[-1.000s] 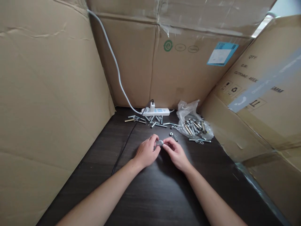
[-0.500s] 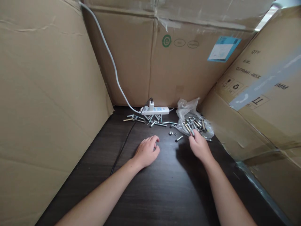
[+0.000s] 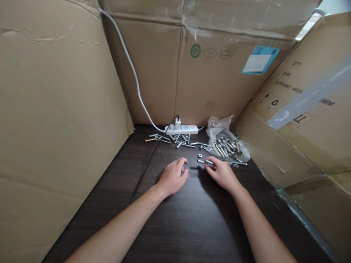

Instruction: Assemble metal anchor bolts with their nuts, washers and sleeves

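Note:
My right hand (image 3: pixel 222 174) is closed in a pinch on a silver bolt (image 3: pixel 200 161), held roughly level just above the dark tabletop. A second silver shank (image 3: pixel 209 162) shows at its fingertips; whether it is held or lies on the table I cannot tell. My left hand (image 3: pixel 172 177) rests on the table with fingers loosely curled, thumb apart, and nothing in it. Just beyond the right fingertips lie a nut (image 3: pixel 200 156) and a washer (image 3: pixel 205 157). A clear plastic bag (image 3: pixel 219 126) with a pile of bolts (image 3: pixel 226 146) lies behind the right hand.
Loose bolts and washers (image 3: pixel 181 140) are scattered before a white power strip (image 3: pixel 194 129). A black cable (image 3: pixel 148 160) runs forward past my left hand, and a white cord (image 3: pixel 131 65) rises behind. Cardboard walls (image 3: pixel 153 73) enclose the table (image 3: pixel 170 226) on three sides.
My right hand has moved left and nearer from the bag's bolt pile, carrying a bolt. Washers by the bag's front edge have come into view. My left hand has stayed almost in place.

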Tool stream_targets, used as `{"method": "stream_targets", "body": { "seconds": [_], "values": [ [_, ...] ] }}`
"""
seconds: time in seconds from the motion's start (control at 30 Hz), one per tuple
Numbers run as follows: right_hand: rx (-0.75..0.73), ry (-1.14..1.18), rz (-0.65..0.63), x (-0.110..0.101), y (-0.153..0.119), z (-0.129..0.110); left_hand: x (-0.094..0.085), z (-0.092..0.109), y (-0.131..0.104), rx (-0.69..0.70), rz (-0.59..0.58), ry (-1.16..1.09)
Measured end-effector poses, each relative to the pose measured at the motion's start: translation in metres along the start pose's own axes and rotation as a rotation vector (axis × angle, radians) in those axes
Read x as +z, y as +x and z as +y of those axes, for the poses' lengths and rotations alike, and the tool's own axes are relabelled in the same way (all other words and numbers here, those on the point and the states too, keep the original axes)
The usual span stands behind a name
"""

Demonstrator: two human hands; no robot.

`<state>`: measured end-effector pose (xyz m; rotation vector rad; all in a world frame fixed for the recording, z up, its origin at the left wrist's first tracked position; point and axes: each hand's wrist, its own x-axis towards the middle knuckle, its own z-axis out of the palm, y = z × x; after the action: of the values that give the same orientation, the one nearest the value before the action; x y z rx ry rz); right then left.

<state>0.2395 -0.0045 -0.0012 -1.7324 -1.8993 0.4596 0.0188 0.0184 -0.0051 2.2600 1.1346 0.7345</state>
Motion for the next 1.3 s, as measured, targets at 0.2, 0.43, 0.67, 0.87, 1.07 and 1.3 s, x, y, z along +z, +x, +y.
{"method": "stream_targets", "body": {
  "seconds": [0.2,0.43,0.67,0.87,1.07,1.3],
  "values": [
    [-0.145,0.336,-0.068,0.026,-0.010,-0.029,-0.002,0.004,0.000,0.057,-0.006,-0.051],
    [-0.101,0.395,-0.053,0.032,-0.009,-0.027,-0.001,0.004,0.000,0.032,0.104,-0.103],
    [-0.097,0.212,0.004,0.022,-0.007,-0.029,0.000,0.000,0.000,-0.033,0.156,-0.281],
    [-0.126,0.088,0.032,0.019,-0.008,-0.032,0.000,0.004,0.000,0.003,0.211,-0.239],
    [-0.179,0.066,0.058,0.018,-0.009,-0.035,-0.001,0.008,0.000,0.074,0.234,-0.133],
    [-0.217,0.058,0.055,0.019,-0.010,-0.037,0.001,0.006,0.000,0.070,0.144,-0.054]
  ]
}}
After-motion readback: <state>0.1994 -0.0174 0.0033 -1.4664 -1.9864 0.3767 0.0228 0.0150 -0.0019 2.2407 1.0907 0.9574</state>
